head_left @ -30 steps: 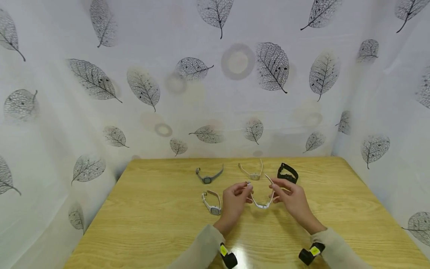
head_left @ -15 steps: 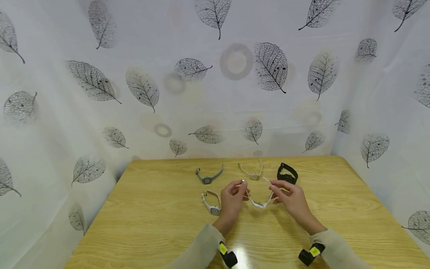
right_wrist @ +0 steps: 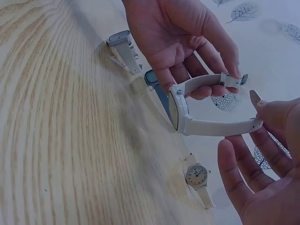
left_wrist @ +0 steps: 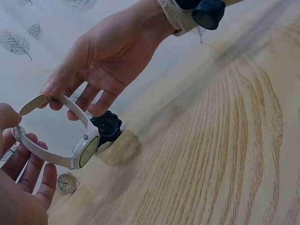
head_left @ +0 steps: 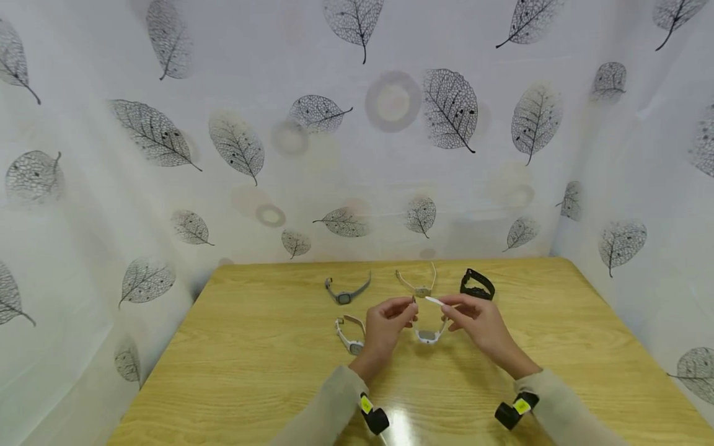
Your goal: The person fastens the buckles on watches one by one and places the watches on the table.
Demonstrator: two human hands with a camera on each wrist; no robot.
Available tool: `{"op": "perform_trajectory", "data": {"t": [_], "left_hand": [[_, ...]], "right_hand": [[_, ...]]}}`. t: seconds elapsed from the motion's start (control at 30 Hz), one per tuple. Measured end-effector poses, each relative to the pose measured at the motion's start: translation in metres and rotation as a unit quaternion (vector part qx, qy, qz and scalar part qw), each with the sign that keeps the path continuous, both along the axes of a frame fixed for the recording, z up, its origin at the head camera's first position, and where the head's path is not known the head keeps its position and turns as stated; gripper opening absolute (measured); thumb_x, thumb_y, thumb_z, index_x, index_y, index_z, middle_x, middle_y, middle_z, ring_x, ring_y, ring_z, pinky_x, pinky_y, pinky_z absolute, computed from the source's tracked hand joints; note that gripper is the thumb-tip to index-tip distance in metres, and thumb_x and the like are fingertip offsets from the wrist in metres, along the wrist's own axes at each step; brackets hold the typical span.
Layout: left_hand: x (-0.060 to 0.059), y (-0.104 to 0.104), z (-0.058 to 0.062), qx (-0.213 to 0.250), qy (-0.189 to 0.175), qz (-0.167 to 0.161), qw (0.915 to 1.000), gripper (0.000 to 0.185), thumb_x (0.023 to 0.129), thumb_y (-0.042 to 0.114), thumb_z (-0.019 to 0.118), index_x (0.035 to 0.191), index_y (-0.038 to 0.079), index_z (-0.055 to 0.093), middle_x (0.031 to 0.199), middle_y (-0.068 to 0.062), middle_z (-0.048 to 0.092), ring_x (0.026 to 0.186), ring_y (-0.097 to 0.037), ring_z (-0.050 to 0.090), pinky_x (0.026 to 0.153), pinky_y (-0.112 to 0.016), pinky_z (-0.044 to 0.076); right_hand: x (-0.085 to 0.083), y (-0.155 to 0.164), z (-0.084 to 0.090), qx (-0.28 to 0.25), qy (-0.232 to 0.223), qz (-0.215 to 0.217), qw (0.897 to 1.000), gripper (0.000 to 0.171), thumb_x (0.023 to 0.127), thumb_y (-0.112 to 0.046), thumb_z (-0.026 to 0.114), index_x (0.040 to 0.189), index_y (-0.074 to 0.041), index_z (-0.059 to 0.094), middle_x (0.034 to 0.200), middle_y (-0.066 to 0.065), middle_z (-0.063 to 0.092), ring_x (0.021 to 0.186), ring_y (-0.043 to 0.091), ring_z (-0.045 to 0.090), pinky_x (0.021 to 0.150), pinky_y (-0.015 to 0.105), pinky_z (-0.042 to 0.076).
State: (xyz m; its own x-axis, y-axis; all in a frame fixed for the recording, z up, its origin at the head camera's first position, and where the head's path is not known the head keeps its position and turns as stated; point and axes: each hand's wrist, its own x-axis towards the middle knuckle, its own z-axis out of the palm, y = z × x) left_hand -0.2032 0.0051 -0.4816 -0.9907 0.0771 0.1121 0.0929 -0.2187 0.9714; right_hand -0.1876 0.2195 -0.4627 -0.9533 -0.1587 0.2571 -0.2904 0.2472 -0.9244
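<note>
A white wristwatch [head_left: 428, 337] hangs between the two hands above the table, its face at the bottom of an unfastened strap loop. My left hand [head_left: 386, 331] pinches the strap's buckle end between thumb and fingers. On the other side, my right hand [head_left: 481, 323] pinches the holed strap end, whose tip points toward the buckle. In the right wrist view the metal buckle [right_wrist: 233, 81] and the strap tip [right_wrist: 254, 98] are close but apart. The left wrist view shows the watch face [left_wrist: 88, 151] side-on.
Behind the hands lie a grey watch [head_left: 344, 298], a small pale-strapped watch [head_left: 422, 291] and a black watch [head_left: 478, 290]. Left of my left hand is another white watch [head_left: 355, 348], partly covered by that arm. A leaf-patterned curtain [head_left: 357, 167] borders the wooden table [head_left: 251, 371].
The left hand shifted slightly left, then back right toward the other hand. The right hand's strap end tipped from upright to nearly level, pointing left. The watch face turned more toward the head camera.
</note>
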Motion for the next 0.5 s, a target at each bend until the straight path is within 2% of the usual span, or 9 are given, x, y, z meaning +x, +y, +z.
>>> {"op": "perform_trajectory", "data": {"t": [0.13,0.33,0.5], "left_hand": [[-0.0008,-0.0013,0.0011,-0.012,0.004,-0.022,0.9997,0.023,0.092,0.012,0.079,0.111,0.0,0.077,0.095,-0.013,0.077,0.08,-0.016,0.071,0.072,-0.025,0.058],[-0.0002,-0.0031,0.0009,-0.037,0.006,-0.056,0.9977,0.018,0.093,0.013,0.078,0.109,0.005,0.078,0.099,-0.011,0.076,0.082,-0.013,0.068,0.072,-0.022,0.056],[0.0018,-0.0026,0.0015,-0.06,0.007,-0.064,0.9962,0.019,0.095,0.019,0.077,0.109,0.006,0.078,0.102,-0.008,0.076,0.085,-0.012,0.067,0.075,-0.023,0.056]], "right_hand": [[-0.0019,-0.001,-0.0017,0.009,0.0,0.018,1.0,0.024,0.102,-0.02,0.067,0.12,-0.005,0.072,0.106,0.031,0.068,0.088,0.022,0.072,0.071,0.039,0.063],[-0.0023,-0.0036,-0.0064,0.012,0.003,0.038,0.999,0.021,0.101,-0.019,0.068,0.119,-0.008,0.074,0.113,0.029,0.067,0.09,0.031,0.071,0.07,0.041,0.062],[-0.002,-0.0073,-0.0093,0.007,0.004,0.044,0.999,0.021,0.101,-0.018,0.069,0.119,-0.008,0.074,0.116,0.029,0.067,0.09,0.029,0.071,0.071,0.044,0.062]]}}
